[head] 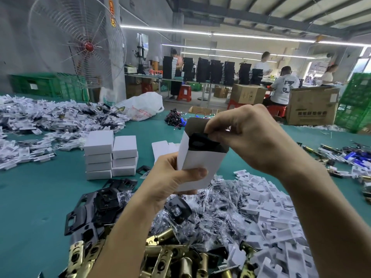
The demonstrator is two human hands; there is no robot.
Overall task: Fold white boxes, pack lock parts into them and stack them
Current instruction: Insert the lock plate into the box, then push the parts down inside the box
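My left hand [170,181] grips a white box [200,163] upright by its lower part, thumb across the front. The box's top is open, with its brown-lined flap [195,124] standing up behind. My right hand [247,137] pinches a black lock part [201,142] at the box's mouth, partly inside. Two stacks of closed white boxes [110,155] stand on the green table to the left. Flat unfolded boxes [163,149] lie behind the held box.
Black strike plates [96,207] lie front left, brass latches [176,255] at the front edge, bagged parts and white inserts [267,217] front right. A big pile of bagged parts [50,117] fills the far left. A white plastic bag [142,106], a fan and several workers are beyond the table.
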